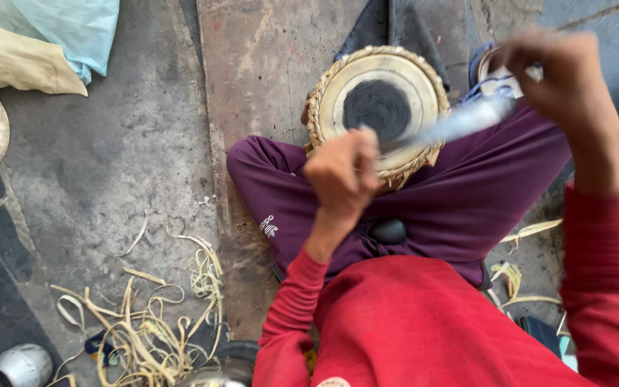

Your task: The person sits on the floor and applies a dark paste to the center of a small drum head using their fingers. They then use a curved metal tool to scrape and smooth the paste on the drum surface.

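1. Head view is showing a small drum [376, 107] resting in the person's lap.
2. Left hand [343, 174] is gripping a pale strap [460, 123], blurred, slanting far-right.
3. Right hand [566, 79] is clenching its far end, above the drum's right edge.

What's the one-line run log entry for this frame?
left hand: fist closed at the drum rim | right hand: raised, gripping blurred pale tool | drum: between legs, black centre patch | floor: cut strips

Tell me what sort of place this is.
Probably a floor-level workshop for making or repairing hand drums. A drum with a braided rim rests on the seated person's lap, pale lacing strips litter the stained concrete floor, and a metal pot stands nearby.
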